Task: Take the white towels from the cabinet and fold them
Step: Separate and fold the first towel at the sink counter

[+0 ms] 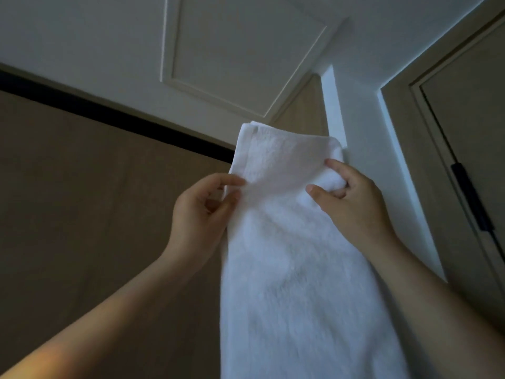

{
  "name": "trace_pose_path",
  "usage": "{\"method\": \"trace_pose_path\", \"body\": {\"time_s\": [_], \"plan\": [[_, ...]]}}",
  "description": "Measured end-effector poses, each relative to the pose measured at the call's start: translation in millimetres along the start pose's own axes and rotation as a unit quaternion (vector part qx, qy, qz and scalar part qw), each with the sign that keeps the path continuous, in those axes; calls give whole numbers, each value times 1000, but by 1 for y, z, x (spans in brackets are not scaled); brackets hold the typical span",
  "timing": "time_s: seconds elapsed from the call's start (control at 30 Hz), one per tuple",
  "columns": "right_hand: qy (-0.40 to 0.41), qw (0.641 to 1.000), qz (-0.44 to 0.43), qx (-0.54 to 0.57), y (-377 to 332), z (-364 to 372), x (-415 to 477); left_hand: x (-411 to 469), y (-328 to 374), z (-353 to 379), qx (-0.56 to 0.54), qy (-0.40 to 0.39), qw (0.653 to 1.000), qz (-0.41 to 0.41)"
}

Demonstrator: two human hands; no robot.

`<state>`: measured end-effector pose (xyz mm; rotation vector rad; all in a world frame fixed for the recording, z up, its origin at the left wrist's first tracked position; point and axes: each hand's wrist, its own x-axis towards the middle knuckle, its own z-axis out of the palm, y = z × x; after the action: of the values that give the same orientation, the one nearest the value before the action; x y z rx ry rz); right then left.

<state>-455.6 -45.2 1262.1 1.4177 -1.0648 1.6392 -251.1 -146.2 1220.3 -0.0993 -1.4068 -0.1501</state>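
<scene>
Holding the white towel point(287, 242) up in the air in front of us with both hands, camera tilted up toward the ceiling. It touches nothing but our hands. Its top edge looks doubled over and sits roughly level. The rest hangs down as a long band between our forearms and runs out of the bottom of the view. Our left hand point(202, 212) is at the left edge near the top, with thumb and index fingers point(232, 181) pinched together on the hem and the other fingers loosely curled behind. Our right hand point(355, 203) is at the right edge at about the same height. Its fingers are curled and clamped on a bunched fold of cloth, the thumb flat on the front face and the index finger lying along the top of the bunch. Behind the towel is a white ceiling with a recessed rectangular panel point(240, 56). On the left is a tan wall point(82, 187) with a black strip point(109, 113) along its top. On the right is a door point(470, 119) with a black fitting point(470, 198) on it; we can't tell whether it's a hinge or a handle.
</scene>
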Motion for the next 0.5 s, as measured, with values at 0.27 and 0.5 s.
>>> {"method": "trace_pose_path", "body": {"time_s": [0.27,0.5], "plan": [[17,999,-10,-35,-15,18,32,50,2,-7,138,-42,989,39],[3,1000,17,-7,-25,37,62,86,-3,-17,212,-69,974,30]]}}
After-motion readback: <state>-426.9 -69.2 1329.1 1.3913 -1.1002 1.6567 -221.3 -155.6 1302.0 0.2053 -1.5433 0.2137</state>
